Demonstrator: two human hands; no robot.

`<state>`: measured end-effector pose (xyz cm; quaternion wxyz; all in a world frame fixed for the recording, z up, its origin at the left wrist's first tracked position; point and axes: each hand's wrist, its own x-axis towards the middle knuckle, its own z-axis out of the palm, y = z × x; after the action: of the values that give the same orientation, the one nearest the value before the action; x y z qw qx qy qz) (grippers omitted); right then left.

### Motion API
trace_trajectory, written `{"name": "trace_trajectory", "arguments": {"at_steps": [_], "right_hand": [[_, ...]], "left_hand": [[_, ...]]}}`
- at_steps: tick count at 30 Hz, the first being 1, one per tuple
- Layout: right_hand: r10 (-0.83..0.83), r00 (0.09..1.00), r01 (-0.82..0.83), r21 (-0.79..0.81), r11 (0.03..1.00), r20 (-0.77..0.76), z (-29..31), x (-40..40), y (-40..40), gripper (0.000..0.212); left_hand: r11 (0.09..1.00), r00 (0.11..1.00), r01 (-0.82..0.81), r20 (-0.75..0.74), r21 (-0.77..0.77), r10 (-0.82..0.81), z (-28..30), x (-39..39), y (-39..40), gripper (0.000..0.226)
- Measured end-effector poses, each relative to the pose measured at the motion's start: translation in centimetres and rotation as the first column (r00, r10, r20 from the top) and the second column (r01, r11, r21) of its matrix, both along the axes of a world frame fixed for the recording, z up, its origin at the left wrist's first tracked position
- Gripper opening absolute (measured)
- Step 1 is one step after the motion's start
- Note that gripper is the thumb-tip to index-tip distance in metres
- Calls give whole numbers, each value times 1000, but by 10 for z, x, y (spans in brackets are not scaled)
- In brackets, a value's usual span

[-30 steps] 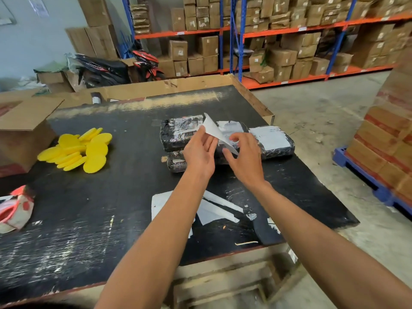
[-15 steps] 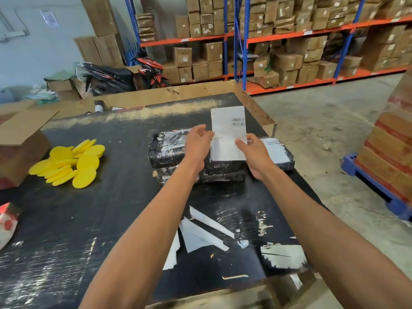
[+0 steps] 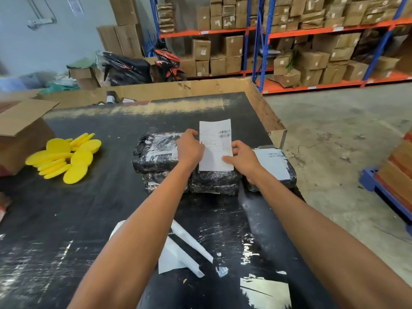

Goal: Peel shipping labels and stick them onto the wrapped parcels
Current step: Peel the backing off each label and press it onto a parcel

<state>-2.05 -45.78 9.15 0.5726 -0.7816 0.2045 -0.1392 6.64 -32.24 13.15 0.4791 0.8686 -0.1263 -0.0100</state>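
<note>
Shipping label (image 3: pixel 215 144), white with barcodes at its upper right, sits just past the centre of the black tabletop (image 3: pixel 66 219), held flat and upright between our two hands over the middle wrapped parcel (image 3: pixel 214 180). Our left hand (image 3: pixel 189 148) pinches the label's left edge, fingers curled closed on the paper; our right hand (image 3: pixel 243 159) grips the right edge, thumb pressed on the printed face. At 9 o'clock from the label lies a black-wrapped parcel (image 3: pixel 156 152) that already bears a label, stacked on another; at 3 o'clock lies a third labelled parcel (image 3: pixel 274 168), touching the middle one. Toward 6 o'clock, near us, white backing strips (image 3: pixel 178 253) lie loose on the scuffed, scratched surface. Farther out at 9 o'clock a heap of yellow round pads (image 3: pixel 66 157) rests on the tabletop, beside an open cardboard box (image 3: pixel 22 130) at the table's left edge. A brown cardboard wall (image 3: pixel 178 88) borders the far side at 12 o'clock. Beyond it we see a parked motorbike (image 3: pixel 138 65), a pale wall, and blue-and-orange shelving (image 3: pixel 263 41) packed with cartons. At 3 o'clock the bare concrete floor (image 3: pixel 334 121) stretches to a blue pallet (image 3: pixel 383 192) of stacked boxes.
</note>
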Motion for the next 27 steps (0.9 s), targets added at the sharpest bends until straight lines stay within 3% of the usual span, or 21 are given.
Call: {"name": "trace_trajectory", "arguments": {"at_steps": [6, 12, 17, 23, 25, 27], "right_hand": [[-45, 999, 44, -52, 998, -30, -4, 1, 4, 42], [-61, 996, 54, -107, 993, -61, -6, 0, 3, 42], [-91, 995, 87, -127, 988, -28, -11, -1, 7, 47], [-106, 994, 104, -162, 981, -2, -16, 0, 4, 66], [-111, 993, 117, -229, 966, 38, -19, 0, 2, 61], [-84, 993, 108, -321, 941, 89, -24, 1, 0, 40]], "left_hand": [[994, 997, 3, 74, 110, -11, -9, 6, -7, 20], [989, 995, 47, 79, 143, -58, -15, 6, -13, 21], [981, 993, 96, 53, 169, -107, -27, 1, -17, 37], [967, 989, 106, 72, 232, -126, -40, -6, -22, 80], [956, 988, 118, 65, 269, -140, -45, -8, -22, 90], [957, 979, 127, 121, 262, -163, -49, -9, -20, 91]]}}
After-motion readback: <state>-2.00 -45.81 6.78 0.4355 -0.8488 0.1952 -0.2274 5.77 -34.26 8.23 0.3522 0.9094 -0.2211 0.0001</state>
